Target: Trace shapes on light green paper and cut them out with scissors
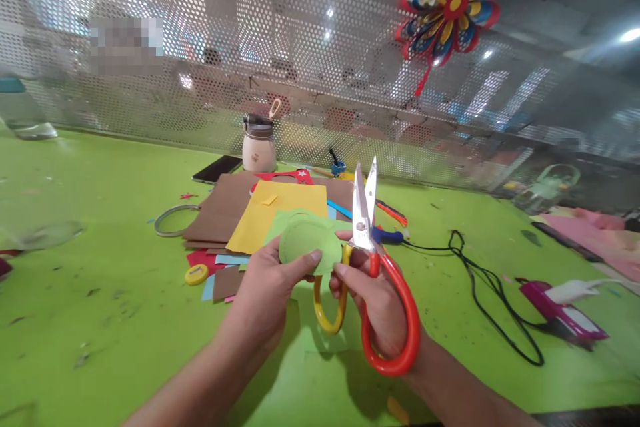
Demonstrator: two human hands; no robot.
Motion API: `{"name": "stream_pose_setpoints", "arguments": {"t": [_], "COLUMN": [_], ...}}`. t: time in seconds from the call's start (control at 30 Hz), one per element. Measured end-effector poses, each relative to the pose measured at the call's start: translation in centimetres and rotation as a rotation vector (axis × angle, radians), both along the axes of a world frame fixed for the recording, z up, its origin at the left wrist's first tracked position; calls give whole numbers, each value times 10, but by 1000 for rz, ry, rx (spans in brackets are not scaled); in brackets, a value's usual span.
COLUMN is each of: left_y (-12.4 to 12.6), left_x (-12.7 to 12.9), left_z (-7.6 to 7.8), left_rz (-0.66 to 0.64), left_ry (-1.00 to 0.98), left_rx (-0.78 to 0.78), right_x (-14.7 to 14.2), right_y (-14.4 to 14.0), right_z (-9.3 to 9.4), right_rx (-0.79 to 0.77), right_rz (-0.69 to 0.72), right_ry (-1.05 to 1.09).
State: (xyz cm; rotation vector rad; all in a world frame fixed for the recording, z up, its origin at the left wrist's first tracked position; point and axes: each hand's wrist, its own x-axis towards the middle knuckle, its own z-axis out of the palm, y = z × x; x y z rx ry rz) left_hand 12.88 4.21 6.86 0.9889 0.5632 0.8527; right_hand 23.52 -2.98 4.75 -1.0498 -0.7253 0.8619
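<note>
A rounded piece of light green paper (304,243) is pinched between the thumb and fingers of my left hand (267,283). My right hand (377,300) holds a pair of scissors (363,210), with one red handle loop and one yellow one. Their blades point upward and stand slightly apart, to the right of the paper and not cutting it. The thumb and a finger of my right hand also touch the paper's lower right edge. Behind the paper lies another light green sheet (283,219), partly hidden, on a yellow sheet (300,197).
Brown paper (215,207) lies stacked beyond my hands, with a tape ring (170,220) and a yellow disc (197,274) to its left. A phone (217,169) and a cream jug (259,150) stand farther back. At right, a black cord (493,280) runs to a purple-and-white power strip (563,310).
</note>
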Motion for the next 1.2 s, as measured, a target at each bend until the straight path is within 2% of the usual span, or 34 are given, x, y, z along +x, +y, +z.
{"name": "stream_pose_setpoints", "arguments": {"t": [0.17,0.27,0.47,0.63,0.73,0.87,0.93,1.03,1.1,1.2], "left_y": [5,6,4,1,-1,-1,0,4,6,7], "left_x": [-5,-8,-10,-9,-8,-10,-11,-13,-15,-19], "left_z": [-5,-6,-1,8,12,15,16,13,9,5], "left_rz": [9,-35,-35,-107,-69,3,50,107,121,111], "left_ry": [48,53,143,75,83,17,-19,-39,-46,-39], "left_rx": [-4,-28,-38,-245,-290,-244,-225,-215,-196,-173], "right_x": [2,4,6,3,1,-3,-6,-12,-15,-18], "right_y": [0,-1,-5,-11,-13,-11,-10,-10,-10,-11], "right_z": [-3,-4,-3,1,5,4,0,-12,-19,-25], "right_rx": [-3,5,28,1,-11,-2,-42,-61,-61,-135], "right_rz": [-25,-39,-99,-23,-9,-9,9,109,167,169], "right_ry": [-70,-108,-195,-236,-216,-176,-149,-97,-68,-44]}}
